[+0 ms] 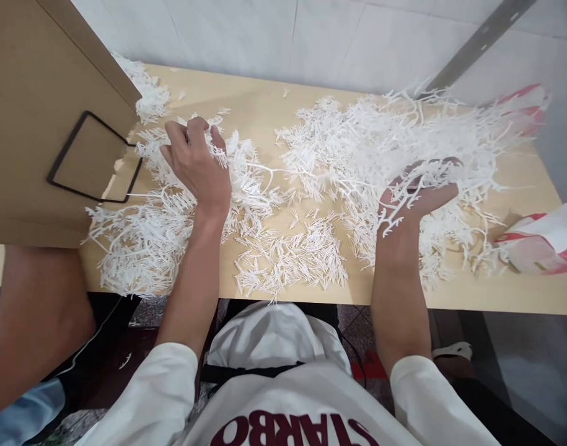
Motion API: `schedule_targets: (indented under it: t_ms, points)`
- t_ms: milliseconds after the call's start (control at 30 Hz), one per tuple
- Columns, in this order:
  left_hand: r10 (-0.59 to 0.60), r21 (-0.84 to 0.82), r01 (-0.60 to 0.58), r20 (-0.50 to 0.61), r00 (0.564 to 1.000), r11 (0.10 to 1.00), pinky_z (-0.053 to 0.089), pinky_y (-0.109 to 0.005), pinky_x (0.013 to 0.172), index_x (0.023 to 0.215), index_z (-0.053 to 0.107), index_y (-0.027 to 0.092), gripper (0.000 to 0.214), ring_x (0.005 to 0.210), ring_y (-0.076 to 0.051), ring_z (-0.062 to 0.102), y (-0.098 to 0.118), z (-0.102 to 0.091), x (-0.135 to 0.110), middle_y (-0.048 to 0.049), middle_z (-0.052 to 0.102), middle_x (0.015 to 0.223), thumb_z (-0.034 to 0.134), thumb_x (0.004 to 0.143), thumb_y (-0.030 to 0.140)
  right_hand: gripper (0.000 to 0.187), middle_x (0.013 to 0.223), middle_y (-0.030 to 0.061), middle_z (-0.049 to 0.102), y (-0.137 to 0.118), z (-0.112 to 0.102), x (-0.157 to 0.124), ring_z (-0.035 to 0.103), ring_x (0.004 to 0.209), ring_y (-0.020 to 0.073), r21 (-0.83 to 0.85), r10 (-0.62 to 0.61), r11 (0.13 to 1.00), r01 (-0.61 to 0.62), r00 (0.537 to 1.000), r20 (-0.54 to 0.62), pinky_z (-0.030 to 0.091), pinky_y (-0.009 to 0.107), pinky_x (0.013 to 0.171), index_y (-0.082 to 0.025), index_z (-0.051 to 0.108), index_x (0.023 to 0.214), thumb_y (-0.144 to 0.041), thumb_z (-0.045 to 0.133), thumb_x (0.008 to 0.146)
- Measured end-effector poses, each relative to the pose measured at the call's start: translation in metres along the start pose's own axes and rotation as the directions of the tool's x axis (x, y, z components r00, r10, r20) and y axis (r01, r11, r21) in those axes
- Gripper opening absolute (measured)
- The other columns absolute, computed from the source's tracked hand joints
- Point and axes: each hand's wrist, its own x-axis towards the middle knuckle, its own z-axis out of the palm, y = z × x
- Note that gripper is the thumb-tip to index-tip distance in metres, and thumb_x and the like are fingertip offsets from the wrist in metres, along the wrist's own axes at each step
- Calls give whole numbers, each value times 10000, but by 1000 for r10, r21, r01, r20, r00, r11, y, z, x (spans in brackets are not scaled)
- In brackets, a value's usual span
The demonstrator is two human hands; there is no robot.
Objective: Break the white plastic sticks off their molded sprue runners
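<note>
My left hand point(199, 162) is closed, its fingers curled round a small bunch of white branched plastic pieces, some poking out beside the thumb. Under and around it lies a left heap of the same pieces point(144, 248). My right hand point(413, 195) is turned palm up, with a tangle of white twig-like plastic branches point(399, 207) lying across its palm and covering part of the fingers. Behind and around this hand spreads a larger right heap point(348, 136). Between my forearms rests a patch of short loose white sticks point(297, 254).
A cardboard box point(46, 80) with a black wire loop point(55, 167) stands at the left, beside another person's arm point(41, 297). Red-and-white plastic bags point(543, 238) lie at the right. The wooden table point(246, 93) meets a pale wall with a metal upright point(483, 43).
</note>
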Motion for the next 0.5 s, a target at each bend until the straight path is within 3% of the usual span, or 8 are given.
schedule_targets:
  t_ms: [67, 133, 233, 367, 500]
  points:
    - [31, -24, -30, 31, 999, 999, 216, -503, 996, 1140, 457, 270, 411, 1263, -271, 334, 8, 0, -4, -65, 477, 1163, 309, 925, 587, 495, 907, 84, 598, -1, 5, -4, 576, 1050, 281, 36, -94, 995, 96, 994, -56, 469, 469, 897, -277, 498, 760, -744, 337, 790]
    - [47, -20, -46, 47, 998, 999, 237, -534, 993, 1180, 479, 279, 453, 1233, -304, 365, 14, 3, -8, -83, 467, 1192, 453, 866, 604, 354, 923, 60, 597, -2, 13, -13, 596, 982, 259, 73, -107, 991, 109, 994, -39, 481, 473, 860, -287, 496, 788, -640, 491, 766]
    - [104, -84, -94, 127, 986, 992, 292, -572, 985, 1252, 456, 334, 529, 1294, -352, 327, 19, 8, -15, -105, 434, 1302, 559, 803, 592, 284, 921, 54, 595, -1, 30, -27, 595, 867, 240, -28, -91, 995, 97, 981, 171, 489, 479, 795, -303, 505, 844, -570, 538, 754]
    - [278, -179, -236, 264, 924, 955, 278, -585, 1046, 1326, 383, 381, 559, 1440, -317, 141, 25, 3, -15, -63, 429, 1399, 535, 826, 578, 390, 985, 29, 591, 3, 46, -42, 606, 862, 224, -152, -182, 958, 245, 923, 339, 503, 462, 714, -353, 465, 1078, -603, 504, 781]
    - [438, -151, -411, 320, 840, 899, 237, -520, 1095, 1217, 513, 361, 417, 1408, -271, 283, 40, -4, -19, -39, 492, 1385, 486, 860, 576, 477, 1002, 16, 602, 6, 56, -54, 629, 860, 208, -176, -213, 936, 304, 889, 405, 511, 388, 636, -373, 426, 1163, -615, 546, 769]
